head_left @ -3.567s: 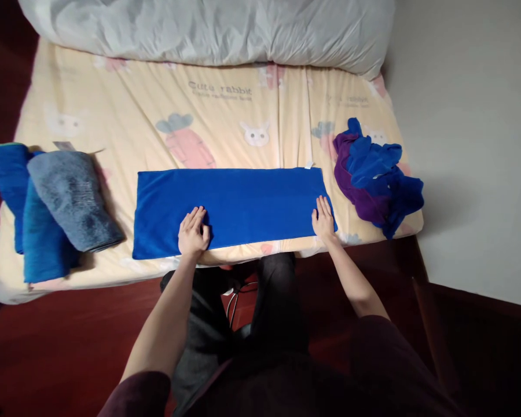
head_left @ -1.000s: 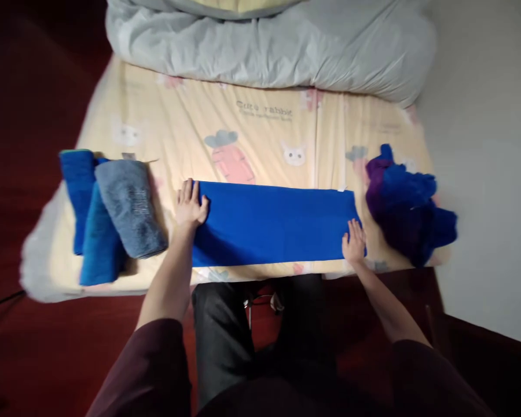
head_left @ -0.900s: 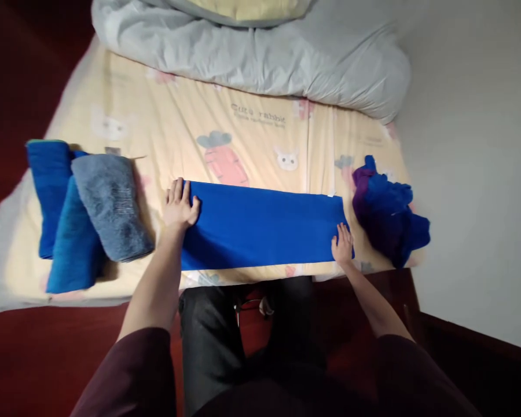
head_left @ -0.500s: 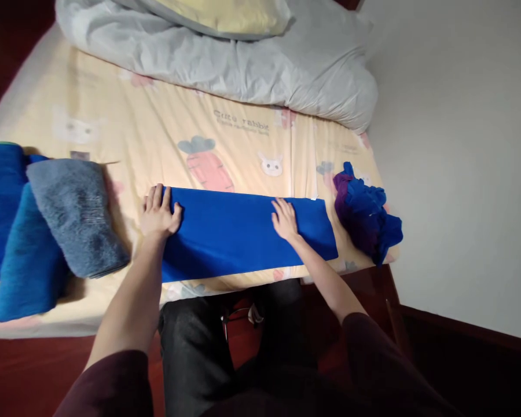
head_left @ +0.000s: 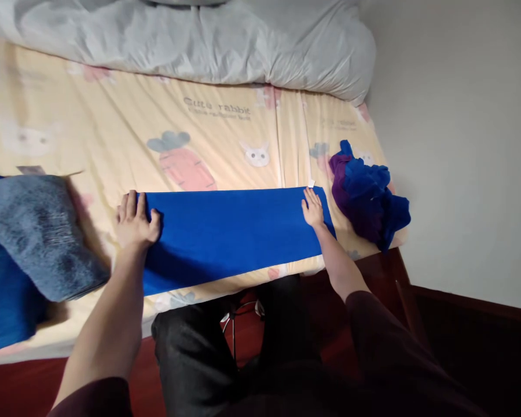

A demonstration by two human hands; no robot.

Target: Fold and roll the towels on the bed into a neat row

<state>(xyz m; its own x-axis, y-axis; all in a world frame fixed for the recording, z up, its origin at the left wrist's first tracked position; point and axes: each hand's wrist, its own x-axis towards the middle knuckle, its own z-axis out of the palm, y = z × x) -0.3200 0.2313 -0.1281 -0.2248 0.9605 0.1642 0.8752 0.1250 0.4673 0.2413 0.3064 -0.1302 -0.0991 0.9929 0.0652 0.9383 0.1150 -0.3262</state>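
The left hand (head_left: 138, 223) lies palm down over the left end of a long blue towel (head_left: 234, 231), covering part of its edge. Its fingers are straight and pointing away from the body, slightly spread, with the thumb held well out to the right; they grip nothing. The left forearm slopes up from the lower left, between the towel and a grey towel (head_left: 39, 231).

The right hand (head_left: 313, 209) rests flat near the far right corner of the blue towel, fingertips just below a small white label (head_left: 311, 183). Its fingers are extended, fairly close together, and close on nothing. The right arm reaches forward and inward, its forearm crossing the near edge of the towel.

The blue towel is spread lengthwise along the near side of the bed (head_left: 117, 127), directly in front of the person. A crumpled blue and purple pile of cloth (head_left: 369, 200) sits just beyond its right end.
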